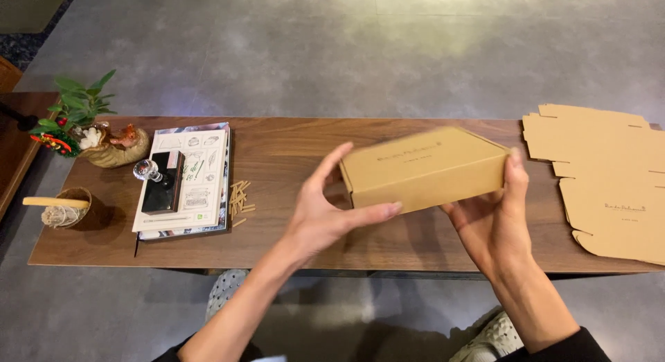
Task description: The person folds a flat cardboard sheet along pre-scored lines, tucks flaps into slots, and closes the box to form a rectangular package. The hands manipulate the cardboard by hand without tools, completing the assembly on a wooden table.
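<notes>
Grey concrete floor surrounds a long dark wooden table. Above its middle, a folded brown cardboard mailer box is held between both hands: left hand fingers spread along its near-left corner, right hand clasping its right end.

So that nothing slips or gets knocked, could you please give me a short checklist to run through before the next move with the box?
1. Left hand on the cardboard box: ok, fingers at its left end.
2. Right hand on the box: ok, grips the right end.
3. Box lid closed: ok, flaps look shut.
4. Box clear of the table: ok, held above it.
5. Flat box blanks out of the way: ok, stacked to the right.
6. Contents of the box: cannot tell.
</notes>
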